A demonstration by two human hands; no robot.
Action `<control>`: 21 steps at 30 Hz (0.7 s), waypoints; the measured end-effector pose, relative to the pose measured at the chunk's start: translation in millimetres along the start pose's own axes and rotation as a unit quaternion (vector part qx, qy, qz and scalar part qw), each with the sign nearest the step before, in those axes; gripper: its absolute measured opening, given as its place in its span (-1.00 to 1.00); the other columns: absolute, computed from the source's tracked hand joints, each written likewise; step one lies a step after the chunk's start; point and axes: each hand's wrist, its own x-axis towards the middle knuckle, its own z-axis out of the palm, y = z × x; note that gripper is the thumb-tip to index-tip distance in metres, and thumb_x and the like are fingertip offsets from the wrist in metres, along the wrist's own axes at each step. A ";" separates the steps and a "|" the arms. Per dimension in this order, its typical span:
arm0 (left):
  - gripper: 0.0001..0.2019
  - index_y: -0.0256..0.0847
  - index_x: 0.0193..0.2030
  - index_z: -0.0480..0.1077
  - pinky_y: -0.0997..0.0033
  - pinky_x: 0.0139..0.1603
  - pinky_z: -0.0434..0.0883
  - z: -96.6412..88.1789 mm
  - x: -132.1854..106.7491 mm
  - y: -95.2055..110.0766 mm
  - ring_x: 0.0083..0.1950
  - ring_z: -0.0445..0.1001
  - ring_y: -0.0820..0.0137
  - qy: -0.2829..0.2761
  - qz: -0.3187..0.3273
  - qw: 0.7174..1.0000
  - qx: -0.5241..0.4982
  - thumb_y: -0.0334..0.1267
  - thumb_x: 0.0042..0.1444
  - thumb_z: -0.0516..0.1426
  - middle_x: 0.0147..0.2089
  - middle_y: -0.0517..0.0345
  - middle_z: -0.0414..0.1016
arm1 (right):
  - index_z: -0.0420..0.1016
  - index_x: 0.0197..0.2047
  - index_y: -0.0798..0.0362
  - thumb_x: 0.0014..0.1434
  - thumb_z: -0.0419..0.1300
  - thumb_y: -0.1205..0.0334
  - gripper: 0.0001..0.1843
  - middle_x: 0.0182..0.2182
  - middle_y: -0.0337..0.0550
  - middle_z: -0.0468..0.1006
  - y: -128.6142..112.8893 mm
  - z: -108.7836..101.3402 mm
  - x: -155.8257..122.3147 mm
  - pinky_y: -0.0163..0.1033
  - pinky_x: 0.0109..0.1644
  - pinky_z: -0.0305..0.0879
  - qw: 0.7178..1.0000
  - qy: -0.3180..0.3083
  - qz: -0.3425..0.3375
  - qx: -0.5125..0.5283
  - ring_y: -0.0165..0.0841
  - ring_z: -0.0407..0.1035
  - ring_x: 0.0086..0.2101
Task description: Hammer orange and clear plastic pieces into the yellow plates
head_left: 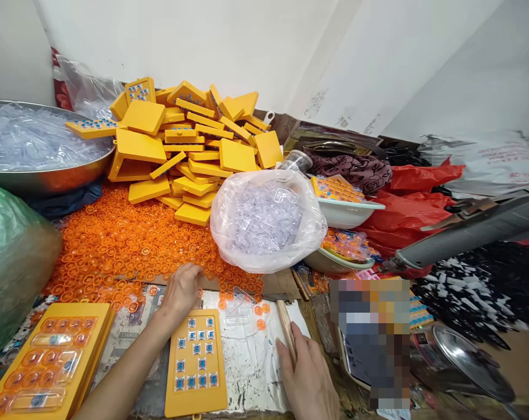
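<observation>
My left hand point(182, 290) reaches forward to the near edge of a spread of small orange plastic rings point(124, 239), fingers curled down among them; what they hold is hidden. Just below it lies a yellow tray point(196, 364) with several blue-and-white pieces set in its pockets. My right hand point(308, 379) rests at the bottom right of the work board, fingers closed around a thin wooden stick point(286, 326). A few orange rings and clear pieces point(242, 306) lie between the hands.
A heap of yellow trays point(189, 146) rises at the back. A clear bag of transparent parts point(266, 219) sits centre. A metal basin point(41, 175) stands left, white bowls point(347, 213) right, a filled yellow tray point(49, 356) bottom left, a green bag point(14, 262) beside it.
</observation>
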 end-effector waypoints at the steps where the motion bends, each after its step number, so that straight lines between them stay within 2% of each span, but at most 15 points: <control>1: -0.69 -0.34 -0.15 0.49 0.33 -0.06 0.38 -0.1 0.5 -0.7 -0.10 0.51 0.28 0.003 -0.003 1.000 -0.001 -0.53 0.19 -0.07 -0.19 -0.06 0.56 | 0.42 0.08 0.10 0.27 -0.10 0.03 -0.51 -0.22 0.05 0.51 -1.3 2.7 -0.1 -0.13 -0.36 0.38 1.000 -0.004 0.005 -0.004 -0.13 0.48 -0.27; 4: -0.70 -0.30 -0.09 0.47 0.40 -0.04 0.37 -3.0 -1.8 2.7 -0.06 0.50 0.34 -0.003 -0.007 1.000 -0.006 -0.49 0.22 -0.06 -0.13 -0.02 0.56 | 0.43 0.07 0.13 0.28 -0.12 0.03 -0.49 -0.28 0.07 0.50 -5.6 7.9 -0.7 -0.12 -0.40 0.33 1.000 -0.010 0.022 -0.008 -0.12 0.47 -0.33; 8: -0.84 -0.19 -0.32 0.52 0.44 -0.26 0.37 -11.1 -12.9 10.5 -0.25 0.53 0.34 -0.046 -0.008 0.999 0.008 -0.38 0.14 0.09 -0.30 0.10 0.58 | 0.44 0.06 0.15 0.28 -0.14 0.01 -0.47 -0.30 0.08 0.49 -6.1 7.5 0.3 -0.13 -0.46 0.29 0.999 -0.015 0.040 0.015 -0.14 0.46 -0.41; 11: -0.89 -0.22 -0.49 0.50 0.44 -0.38 0.29 -14.0 -20.4 12.4 -0.33 0.51 0.30 -0.066 -0.013 0.997 0.036 -0.41 0.01 0.17 -0.35 0.08 0.56 | 0.43 0.05 0.16 0.28 -0.13 -0.01 -0.47 -0.30 0.05 0.47 -4.7 3.4 1.1 -0.16 -0.50 0.31 0.996 -0.012 0.055 0.062 -0.20 0.46 -0.48; 13: -0.88 -0.24 -0.54 0.48 0.44 -0.41 0.27 -13.4 -22.6 11.9 -0.35 0.50 0.29 -0.070 -0.005 0.996 0.049 -0.46 -0.04 0.18 -0.37 0.07 0.54 | 0.40 0.06 0.13 0.27 -0.10 -0.04 -0.48 -0.28 0.02 0.46 -6.6 -1.1 -0.8 -0.18 -0.47 0.36 0.993 0.001 0.068 0.100 -0.20 0.48 -0.43; 16: -0.82 -0.23 -0.48 0.50 0.42 -0.38 0.30 -10.1 -22.0 9.3 -0.34 0.49 0.30 -0.057 0.026 0.996 0.058 -0.50 0.03 0.12 -0.40 0.07 0.51 | 0.30 0.06 0.04 0.26 -0.07 -0.08 -0.54 -0.25 -0.05 0.44 -20.1 -9.9 -10.5 -0.23 -0.44 0.40 0.979 0.010 0.087 0.183 -0.27 0.47 -0.41; 17: -0.79 -0.23 -0.38 0.52 0.40 -0.34 0.33 -8.5 -20.9 7.7 -0.30 0.49 0.29 -0.045 0.036 0.997 0.059 -0.50 0.07 0.07 -0.36 0.05 0.52 | 0.26 0.06 0.01 0.25 -0.05 -0.09 -0.55 -0.26 -0.10 0.43 -27.8 -13.0 -15.3 -0.26 -0.50 0.38 0.962 -0.008 0.110 0.249 -0.32 0.44 -0.48; 18: -0.75 -0.22 -0.27 0.52 0.38 -0.27 0.36 -6.6 -19.3 5.6 -0.23 0.49 0.27 -0.029 0.046 0.997 0.059 -0.51 0.12 0.02 -0.29 0.02 0.53 | 0.22 0.07 -0.03 0.23 -0.03 -0.11 -0.56 -0.28 -0.15 0.42 -36.6 -15.8 -20.6 -0.29 -0.59 0.33 0.933 -0.036 0.139 0.329 -0.38 0.38 -0.58; 20: -0.66 -0.22 -0.09 0.48 0.32 -0.13 0.39 -2.3 -15.8 0.2 -0.08 0.47 0.26 0.000 0.066 0.996 0.058 -0.54 0.18 -0.06 -0.13 -0.04 0.52 | 0.17 0.05 -0.07 0.19 0.05 -0.13 -0.54 -0.32 -0.22 0.40 -55.0 -19.2 -31.3 -0.34 -0.74 0.17 0.846 -0.105 0.200 0.482 -0.49 0.22 -0.71; 21: -0.63 -0.22 -0.07 0.47 0.30 -0.08 0.39 0.0 -14.1 -3.0 -0.04 0.46 0.26 0.011 0.076 0.995 0.055 -0.55 0.19 -0.08 -0.08 -0.04 0.52 | 0.17 0.03 -0.07 0.15 0.09 -0.14 -0.53 -0.32 -0.23 0.40 -63.3 -19.5 -36.1 -0.36 -0.76 0.11 0.807 -0.132 0.221 0.532 -0.52 0.17 -0.73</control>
